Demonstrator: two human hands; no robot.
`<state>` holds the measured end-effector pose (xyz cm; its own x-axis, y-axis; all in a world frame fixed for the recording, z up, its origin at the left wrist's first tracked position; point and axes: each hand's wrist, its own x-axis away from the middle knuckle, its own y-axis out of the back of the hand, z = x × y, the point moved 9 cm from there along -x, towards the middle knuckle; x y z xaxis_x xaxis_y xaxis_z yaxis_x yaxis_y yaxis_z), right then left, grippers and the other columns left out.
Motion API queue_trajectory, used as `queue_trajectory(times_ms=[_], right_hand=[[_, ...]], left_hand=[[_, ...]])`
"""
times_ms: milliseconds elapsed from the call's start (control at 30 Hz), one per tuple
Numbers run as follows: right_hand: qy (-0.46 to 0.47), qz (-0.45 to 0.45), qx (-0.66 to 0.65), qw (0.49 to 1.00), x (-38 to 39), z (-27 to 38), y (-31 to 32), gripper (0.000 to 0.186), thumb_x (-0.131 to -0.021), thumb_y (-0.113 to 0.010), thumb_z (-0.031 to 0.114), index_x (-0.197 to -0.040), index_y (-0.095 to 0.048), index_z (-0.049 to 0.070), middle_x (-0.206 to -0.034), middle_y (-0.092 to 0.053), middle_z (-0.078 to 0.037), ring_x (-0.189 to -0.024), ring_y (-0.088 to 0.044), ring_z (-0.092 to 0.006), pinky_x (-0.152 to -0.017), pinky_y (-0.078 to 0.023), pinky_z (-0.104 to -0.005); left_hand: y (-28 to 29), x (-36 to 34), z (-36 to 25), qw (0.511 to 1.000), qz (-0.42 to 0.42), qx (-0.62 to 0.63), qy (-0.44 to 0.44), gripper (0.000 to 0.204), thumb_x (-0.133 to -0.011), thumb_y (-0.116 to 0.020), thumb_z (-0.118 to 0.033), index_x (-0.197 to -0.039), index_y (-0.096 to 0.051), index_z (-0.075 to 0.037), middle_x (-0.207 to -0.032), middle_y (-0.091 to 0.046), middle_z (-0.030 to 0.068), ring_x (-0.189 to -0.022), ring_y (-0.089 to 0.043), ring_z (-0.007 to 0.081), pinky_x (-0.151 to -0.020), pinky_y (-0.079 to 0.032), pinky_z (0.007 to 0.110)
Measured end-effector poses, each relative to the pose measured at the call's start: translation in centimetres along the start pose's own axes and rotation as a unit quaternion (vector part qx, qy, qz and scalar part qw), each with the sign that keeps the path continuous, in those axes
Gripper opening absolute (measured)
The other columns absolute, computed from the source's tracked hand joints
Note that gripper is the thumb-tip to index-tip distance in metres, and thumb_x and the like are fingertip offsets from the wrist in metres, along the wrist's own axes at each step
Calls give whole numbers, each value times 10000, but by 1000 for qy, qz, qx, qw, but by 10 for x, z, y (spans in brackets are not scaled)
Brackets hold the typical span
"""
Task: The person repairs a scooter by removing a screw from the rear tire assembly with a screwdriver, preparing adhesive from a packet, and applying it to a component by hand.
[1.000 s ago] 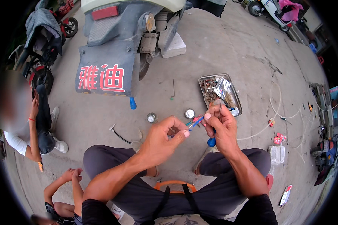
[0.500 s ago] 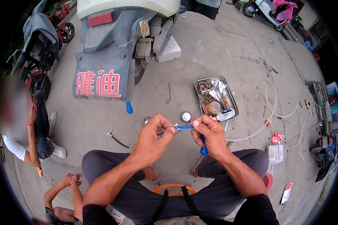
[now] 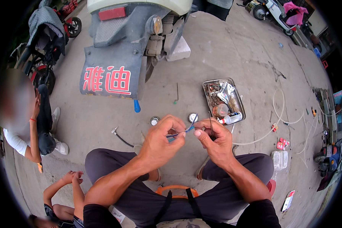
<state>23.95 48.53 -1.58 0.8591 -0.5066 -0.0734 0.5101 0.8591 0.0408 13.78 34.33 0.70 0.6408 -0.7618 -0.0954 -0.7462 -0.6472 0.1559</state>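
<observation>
My left hand (image 3: 160,138) is closed, pinching a thin blue strip (image 3: 195,121) whose free end curves up between my hands. My right hand (image 3: 217,143) is closed beside it, thumb tip close to the strip. A thin dark metal rod (image 3: 210,118) sticks up out of its curled fingers; the rest of that tool is hidden in the hand. Just beyond the fingers stands a small round metal tin (image 3: 193,117), with another tin (image 3: 154,120) left of it. Both hands are held above the ground between my knees.
Ahead is a scooter with a dark mudflap (image 3: 136,72) and a blue handle (image 3: 136,106) beneath it. A metal tray (image 3: 242,108) of small parts and bottles lies right, near a pale tube (image 3: 254,141). Another person (image 3: 34,133) sits left; someone's clasped hands (image 3: 74,178) show lower left.
The strip was stretched straight between both hands; now its right end stands free and curved. The blue handle below my right hand has gone out of sight. The view has shifted slightly.
</observation>
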Motion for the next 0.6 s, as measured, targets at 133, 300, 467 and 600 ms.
queue_trajectory(times_ms=[133, 300, 467, 600], right_hand=[[35, 72, 79, 994, 1, 11, -23, 241, -908, -759, 111, -1114, -708, -4, -944, -650, -25, -643, -481, -52, -576, -398, -223], [-4, 72, 27, 997, -2, -6, -20, 167, -956, -714, 134, -1049, -698, -3, -809, -607, 4, -616, -456, -29, -533, -355, -226], [-114, -14, -31, 993, -6, -25, -2, 115, -991, -646, 121, -967, -638, 9, -716, -557, 31, -560, -400, -3, -486, -291, -216], [-143, -105, -91, 980, -16, -30, 25, 117, -997, -617, 121, -937, -614, 20, -674, -539, 37, -527, -395, -7, -458, -286, -211]], left_hand=[[2, 2, -5, 999, 0, -31, -44, 138, -864, -668, 36, -945, -561, 2, -1044, -639, 113, -938, -670, 216, -829, -566, 331], [-1, 1, -11, 997, 15, -49, -55, 134, -857, -670, 39, -932, -563, 9, -1019, -648, 114, -933, -671, 210, -827, -563, 328], [4, 5, -8, 994, 2, -93, -57, 168, -831, -663, 68, -927, -550, -12, -1010, -652, 91, -872, -641, 156, -774, -534, 328], [15, 3, -19, 983, -24, -149, -104, 203, -801, -674, 69, -913, -532, -24, -981, -655, 106, -845, -647, 194, -689, -527, 331]])
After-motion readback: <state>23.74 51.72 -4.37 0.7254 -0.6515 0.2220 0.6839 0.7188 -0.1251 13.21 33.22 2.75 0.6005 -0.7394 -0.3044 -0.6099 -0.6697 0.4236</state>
